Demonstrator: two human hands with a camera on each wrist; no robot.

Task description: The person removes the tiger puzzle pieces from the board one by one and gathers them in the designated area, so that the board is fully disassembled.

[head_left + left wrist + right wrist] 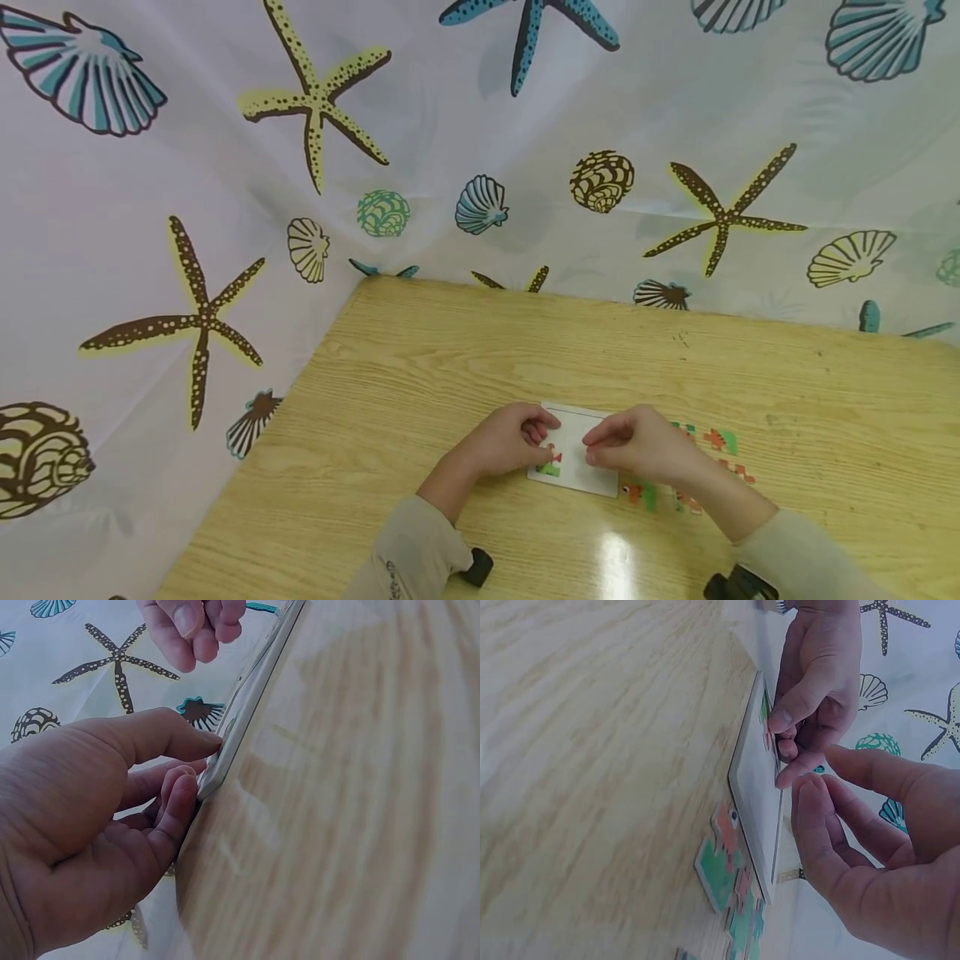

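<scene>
A white puzzle board (576, 458) lies on the table, with an orange and green puzzle piece (549, 469) in its near left corner. My left hand (512, 437) holds the board's left edge, its thumb on top at that piece and its other fingers bent at the side. Over the right half of the board, my right hand (647, 446) has its thumb and fingertips close together, with nothing showing between them. In the right wrist view, an orange and green piece with a printed eye (721, 855) lies just beside the board.
More loose puzzle pieces (722, 440) are spread to the right of the board, partly hidden by the right forearm. The wood-grain table (420, 358) meets a white curtain (450, 108) printed with starfish and shells at its back and left.
</scene>
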